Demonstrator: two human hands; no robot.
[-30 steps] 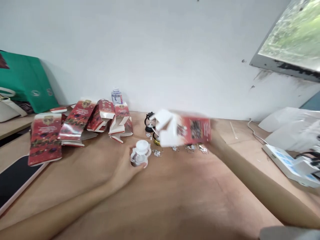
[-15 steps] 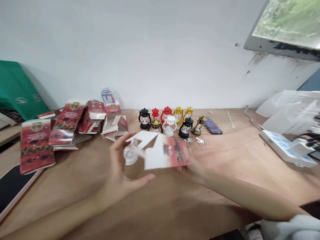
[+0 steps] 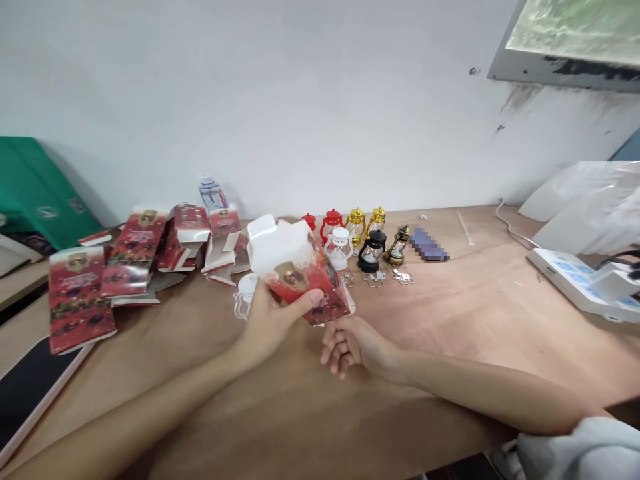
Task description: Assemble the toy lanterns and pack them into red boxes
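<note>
A red printed box [image 3: 305,273] with raised white flaps is held tilted above the table. My left hand [image 3: 273,313] grips its near side, thumb across the printed face. Just below the box's right end, my right hand [image 3: 353,343] hangs with its fingers loosely curled and apart, holding nothing. A white lantern [image 3: 245,293] stands behind my left hand, partly hidden. Beyond the box stand small lanterns: a white one [image 3: 339,248], a black one [image 3: 372,251], a bronze one [image 3: 399,245], red ones [image 3: 332,223] and gold ones [image 3: 355,225].
Several red boxes [image 3: 83,300] lie at the left, with a bottle [image 3: 213,193] behind them. A dark tablet-like object [image 3: 30,380] rests at the left edge. At the right are a power strip [image 3: 585,280] and white plastic bags [image 3: 585,200]. Small metal pieces [image 3: 400,275] lie before the lanterns.
My left hand has closed on the box, which has turned so its flaps point up and left. My right hand has let go of it and moved down.
</note>
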